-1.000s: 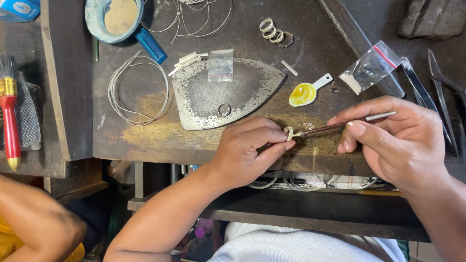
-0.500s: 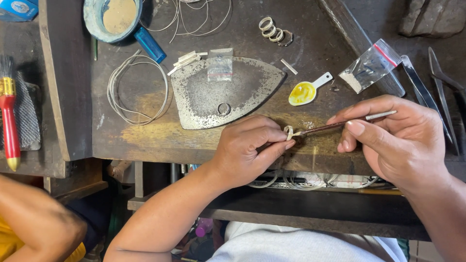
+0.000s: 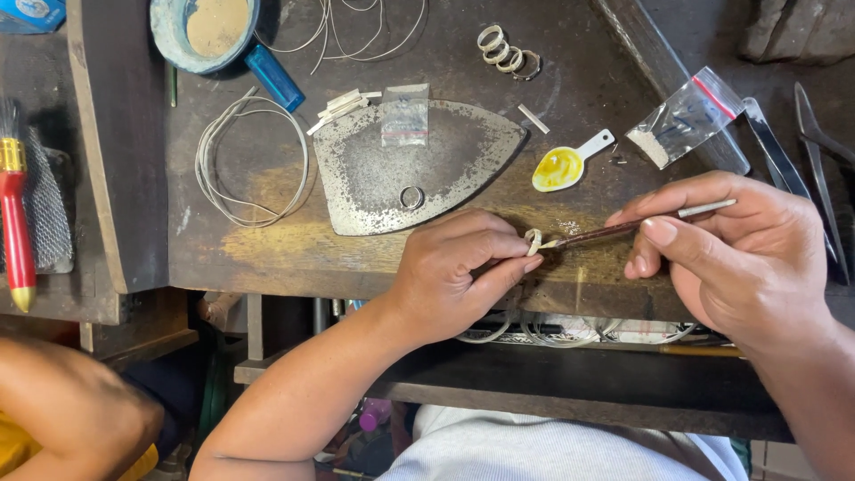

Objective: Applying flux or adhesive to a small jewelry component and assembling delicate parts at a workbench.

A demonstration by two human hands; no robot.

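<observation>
Left hand (image 3: 454, 272) pinches a small pale ring (image 3: 533, 240) between thumb and forefinger, fingers closed tight on it, just below the flat metal plate (image 3: 401, 174) that lies on the dark wooden surface (image 3: 267, 249). Right hand (image 3: 739, 258), to the right of the plate, grips a thin brush-like tool (image 3: 623, 228) with fingers closed around its shaft; the tool's tip touches the ring. On the plate rest a small clear bag (image 3: 405, 120) and a single metal ring (image 3: 411, 197). Right of the plate lies a white spoon with yellow paste (image 3: 561, 167), and further right a clear bag with a red strip (image 3: 686, 116). Left of the plate sits a coil of pale wire (image 3: 249, 169); above it, several linked rings (image 3: 508, 51) and a blue bowl (image 3: 203, 27).
</observation>
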